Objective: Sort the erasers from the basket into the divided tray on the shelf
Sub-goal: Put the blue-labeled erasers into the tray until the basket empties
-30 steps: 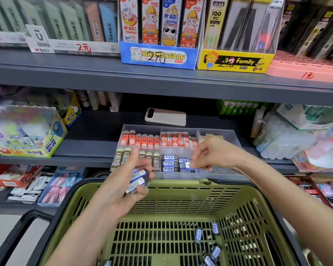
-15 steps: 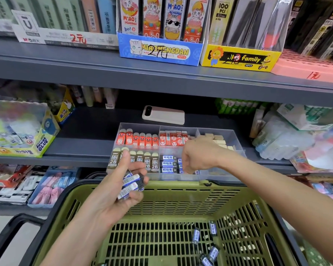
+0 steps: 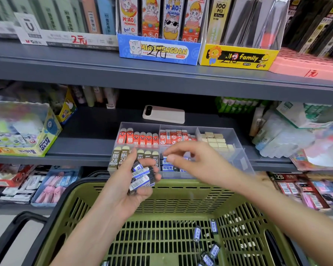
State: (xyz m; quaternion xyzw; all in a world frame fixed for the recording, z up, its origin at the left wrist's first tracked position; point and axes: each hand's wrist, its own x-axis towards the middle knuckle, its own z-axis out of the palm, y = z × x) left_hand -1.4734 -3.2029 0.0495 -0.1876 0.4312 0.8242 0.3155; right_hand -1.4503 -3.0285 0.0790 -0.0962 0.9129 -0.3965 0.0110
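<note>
My left hand point(image 3: 127, 187) holds a small stack of black-and-blue erasers point(image 3: 141, 178) above the green basket's far rim point(image 3: 181, 187). My right hand point(image 3: 196, 162) hovers over the front middle compartment of the clear divided tray point(image 3: 238, 152), fingers loosely extended toward the left, holding nothing that I can see. The tray holds red erasers point(image 3: 138, 138) at the back, 2B erasers point(image 3: 116, 158) front left, blue-black erasers point(image 3: 169, 167) front middle and cream erasers point(image 3: 215, 141) at the right. Several more blue-black erasers point(image 3: 210, 244) lie on the basket floor.
A white phone point(image 3: 163, 114) lies on the shelf behind the tray. A glue box point(image 3: 23, 131) stands at the left, wrapped packs point(image 3: 296, 135) at the right. The upper shelf carries display boxes point(image 3: 158, 48). The basket's black handle point(image 3: 17, 225) sticks out lower left.
My right hand has opened and drawn back from the front middle compartment toward my left hand. The left hand still holds its stack of erasers.
</note>
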